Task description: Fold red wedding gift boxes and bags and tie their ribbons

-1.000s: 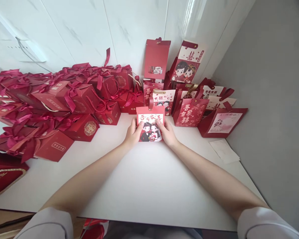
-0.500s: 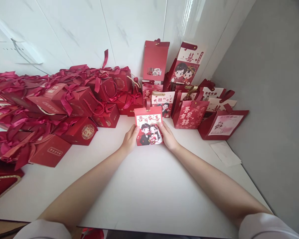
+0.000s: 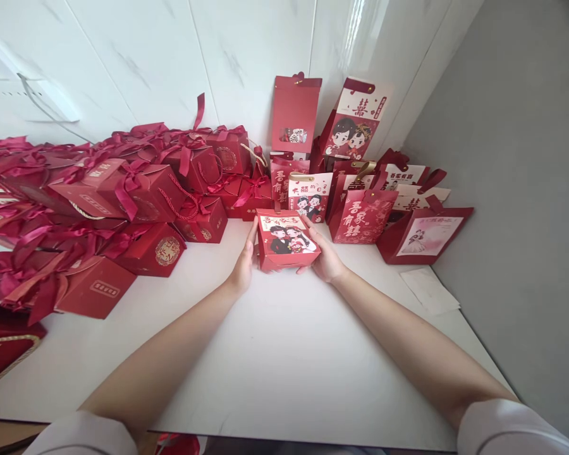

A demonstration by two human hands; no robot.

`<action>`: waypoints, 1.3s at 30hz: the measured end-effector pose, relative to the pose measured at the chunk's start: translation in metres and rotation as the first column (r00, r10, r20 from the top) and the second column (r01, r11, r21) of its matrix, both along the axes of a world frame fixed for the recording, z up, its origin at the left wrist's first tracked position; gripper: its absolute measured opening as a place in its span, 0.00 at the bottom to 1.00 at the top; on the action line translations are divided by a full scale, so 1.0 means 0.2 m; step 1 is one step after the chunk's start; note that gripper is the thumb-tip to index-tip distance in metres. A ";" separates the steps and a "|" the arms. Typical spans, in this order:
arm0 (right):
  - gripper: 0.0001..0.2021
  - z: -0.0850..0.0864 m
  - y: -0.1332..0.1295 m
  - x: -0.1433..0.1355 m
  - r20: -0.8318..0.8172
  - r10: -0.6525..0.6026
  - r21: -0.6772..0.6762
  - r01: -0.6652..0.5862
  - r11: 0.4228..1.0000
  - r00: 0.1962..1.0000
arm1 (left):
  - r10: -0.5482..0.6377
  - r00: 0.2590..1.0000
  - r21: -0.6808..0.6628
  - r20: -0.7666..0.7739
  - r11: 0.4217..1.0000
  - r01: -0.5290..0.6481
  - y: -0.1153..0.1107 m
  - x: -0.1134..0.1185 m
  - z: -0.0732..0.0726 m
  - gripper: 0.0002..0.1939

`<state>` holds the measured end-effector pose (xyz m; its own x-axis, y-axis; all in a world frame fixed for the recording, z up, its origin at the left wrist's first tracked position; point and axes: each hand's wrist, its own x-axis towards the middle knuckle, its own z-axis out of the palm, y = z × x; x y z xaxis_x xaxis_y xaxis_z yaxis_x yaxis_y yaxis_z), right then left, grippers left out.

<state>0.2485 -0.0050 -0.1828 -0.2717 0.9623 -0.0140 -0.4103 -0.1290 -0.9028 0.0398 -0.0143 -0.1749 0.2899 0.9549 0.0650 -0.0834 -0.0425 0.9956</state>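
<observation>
Between my two hands is a red paper gift box (image 3: 288, 243) printed with a cartoon bride and groom. It is tilted back, so its bottom edge faces me. My left hand (image 3: 244, 259) presses along its left side, and my right hand (image 3: 326, 254) grips the right side with fingertips curling under the bottom. Just behind it stands a white-topped gift box (image 3: 310, 197) with a gold strap. To the right of that is a red gift box (image 3: 364, 217) with white lettering.
Stacked red boxes with ribbon bows (image 3: 123, 183) fill the left of the white table (image 3: 284, 366). More tall gift boxes (image 3: 296, 114) stand at the back. White paper sheets (image 3: 430, 291) lie at the right, beside a grey wall (image 3: 516, 189). Marble-patterned panels (image 3: 246, 50) rise behind.
The held gift box has tipped backward, bringing its bottom into view. My hands have shifted from gripping its front edges to its sides and underside.
</observation>
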 end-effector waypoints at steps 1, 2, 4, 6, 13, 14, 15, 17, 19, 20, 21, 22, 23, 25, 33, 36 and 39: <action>0.36 0.00 0.00 0.00 -0.008 -0.002 0.004 0.002 1.000 1.000 | -0.043 0.999 0.003 -0.018 0.999 0.043 0.00 -0.01 0.00 0.47; 0.35 0.00 0.00 0.01 -0.015 -0.002 0.010 0.002 1.000 1.000 | -0.085 0.996 0.005 -0.030 0.996 0.086 0.00 -0.01 0.00 0.49; 0.35 -0.01 -0.01 0.01 -0.030 0.019 0.023 -0.018 1.000 0.999 | -0.140 0.989 0.010 -0.043 0.990 0.140 0.00 -0.03 -0.01 0.50; 0.36 -0.01 -0.01 0.02 -0.039 0.064 0.039 -0.062 0.997 0.997 | -0.167 0.985 0.009 -0.041 0.986 0.168 0.01 -0.04 -0.01 0.49; 0.42 -0.01 -0.03 0.01 -0.004 0.109 0.089 -0.109 0.990 0.994 | -0.208 0.978 -0.037 0.025 0.977 0.209 0.03 -0.06 -0.05 0.46; 0.43 -0.01 -0.03 0.01 -0.001 0.117 0.090 -0.116 0.989 0.993 | -0.198 0.980 -0.048 0.029 0.979 0.199 0.04 -0.06 -0.05 0.47; 0.44 -0.01 -0.03 0.01 0.001 0.125 0.089 -0.124 0.988 0.992 | -0.185 0.982 -0.061 0.028 0.981 0.186 0.04 -0.06 -0.05 0.48; 0.45 -0.01 -0.03 0.02 0.001 0.135 0.077 -0.135 0.988 0.991 | -0.161 0.987 -0.090 0.014 0.983 0.161 0.04 -0.05 -0.04 0.50; 0.44 -0.01 -0.02 0.02 -0.009 0.134 0.060 -0.133 0.989 0.991 | -0.139 0.990 -0.116 -0.006 0.984 0.137 0.04 -0.04 -0.04 0.52; 0.43 -0.02 -0.02 0.02 -0.017 0.134 0.053 -0.133 0.990 0.991 | -0.129 0.991 -0.122 -0.015 0.984 0.127 0.05 -0.04 -0.04 0.53; 0.43 -0.02 -0.02 0.02 -0.026 0.139 0.048 -0.138 0.989 0.990 | -0.121 0.992 -0.126 -0.025 0.985 0.117 0.05 -0.03 -0.03 0.54; 0.42 -0.03 -0.01 0.02 -0.036 0.146 0.046 -0.144 0.989 0.989 | -0.114 0.993 -0.129 -0.033 0.986 0.109 0.05 -0.03 -0.04 0.55; 0.42 -0.03 -0.01 0.02 -0.044 0.153 0.043 -0.151 0.988 0.987 | -0.106 0.994 -0.132 -0.040 0.986 0.100 0.06 -0.03 -0.04 0.56; 0.42 -0.04 0.00 0.02 -0.055 0.157 0.040 -0.155 0.987 0.986 | -0.092 0.994 -0.139 -0.051 0.987 0.084 0.06 -0.02 -0.04 0.57; 0.44 -0.05 0.01 0.01 -0.086 0.111 0.005 -0.111 0.994 0.990 | -0.077 0.996 -0.142 -0.050 0.987 0.069 0.07 -0.02 -0.05 0.54; 0.42 -0.05 0.02 0.02 -0.100 0.113 0.024 -0.111 0.993 0.989 | -0.080 0.996 -0.157 -0.036 0.985 0.074 0.07 -0.02 -0.05 0.54; 0.40 -0.06 0.01 0.02 -0.105 0.134 0.073 -0.127 0.989 0.985 | -0.039 0.998 -0.132 0.048 0.990 0.045 0.07 -0.02 -0.04 0.47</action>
